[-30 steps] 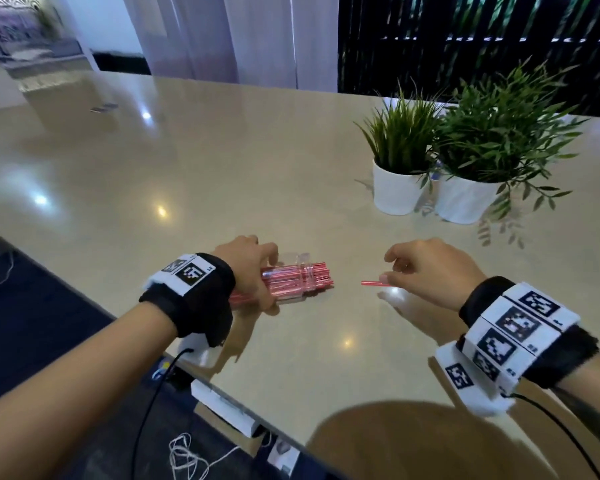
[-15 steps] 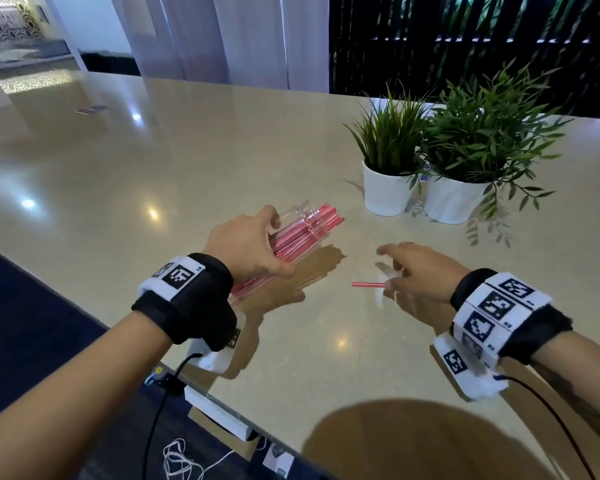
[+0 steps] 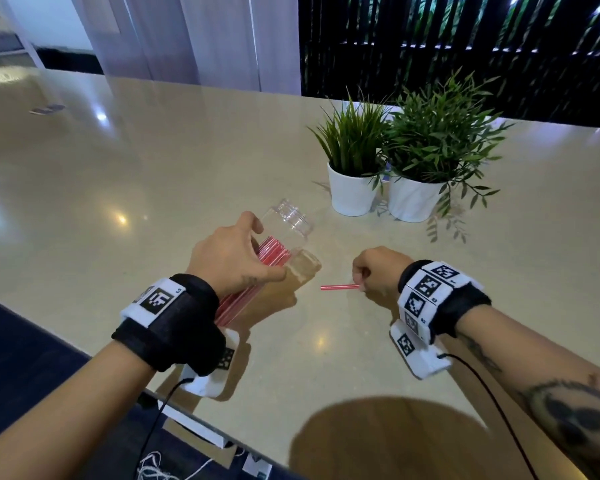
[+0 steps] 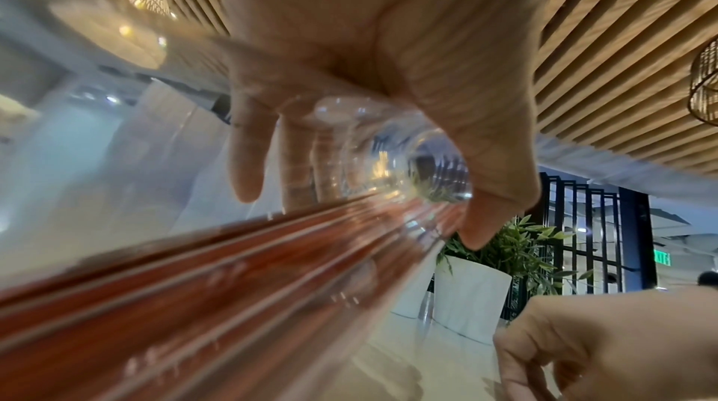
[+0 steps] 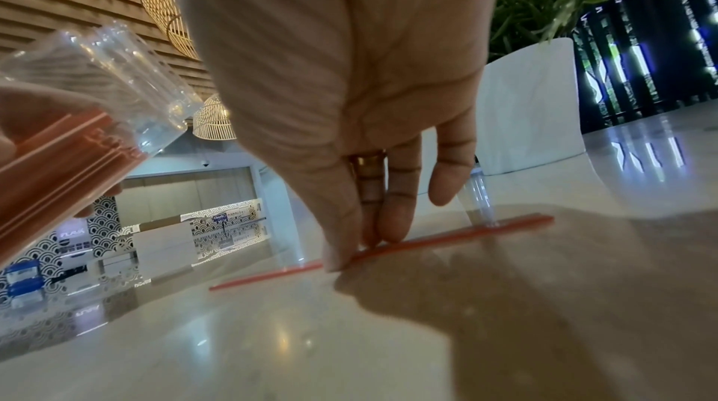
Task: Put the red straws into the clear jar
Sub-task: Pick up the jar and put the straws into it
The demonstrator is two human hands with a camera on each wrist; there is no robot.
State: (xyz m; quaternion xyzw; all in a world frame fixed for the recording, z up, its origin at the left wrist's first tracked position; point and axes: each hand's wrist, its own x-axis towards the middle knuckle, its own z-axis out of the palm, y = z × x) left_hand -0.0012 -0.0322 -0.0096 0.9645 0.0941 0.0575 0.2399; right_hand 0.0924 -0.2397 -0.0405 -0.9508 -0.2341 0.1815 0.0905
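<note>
Left hand (image 3: 234, 258) at frame centre, wrapped round tilted jar (image 3: 291, 220) of straws (image 3: 272, 251). Right hand (image 3: 378, 271), just right of it, pinching single straw (image 3: 338, 287) lying on table (image 3: 187, 150).

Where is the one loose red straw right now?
In the head view the loose red straw lies flat on the table, right of the tilted clear jar, its right end pinched under the right hand.

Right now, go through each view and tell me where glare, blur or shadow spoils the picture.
Head view: round lamp glare dots the glossy beige table; hand shadows fall beneath both wrists. Left wrist view: the clear plastic jar and its bundled red straws smear into close-up streaks under the left hand. Right wrist view: the right hand throws a broad shadow beside the single red straw; the background is soft.
</note>
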